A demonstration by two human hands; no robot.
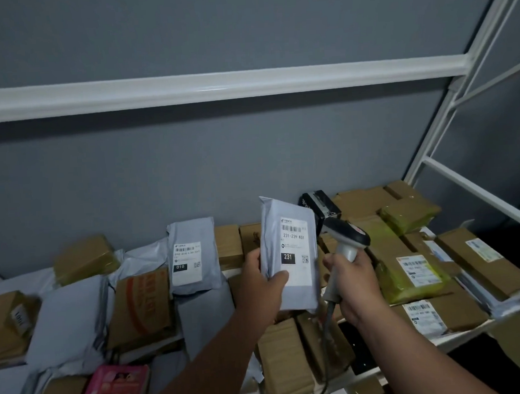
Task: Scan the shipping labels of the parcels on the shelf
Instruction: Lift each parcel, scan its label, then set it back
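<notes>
A grey mailer point(289, 255) is held upright above the parcels on the shelf point(459, 335), gripped at its left edge by the left hand point(264, 282), thumb across its label point(294, 250). A scanner point(344, 242) is gripped by the right hand point(352, 285), just beside the mailer.

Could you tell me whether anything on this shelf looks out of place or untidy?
Yes: the parcels lie jumbled, overlapping at angles. A pink box at the front left stands out among grey mailers and brown cartons. The grey mailer in the left hand looks intact.
</notes>
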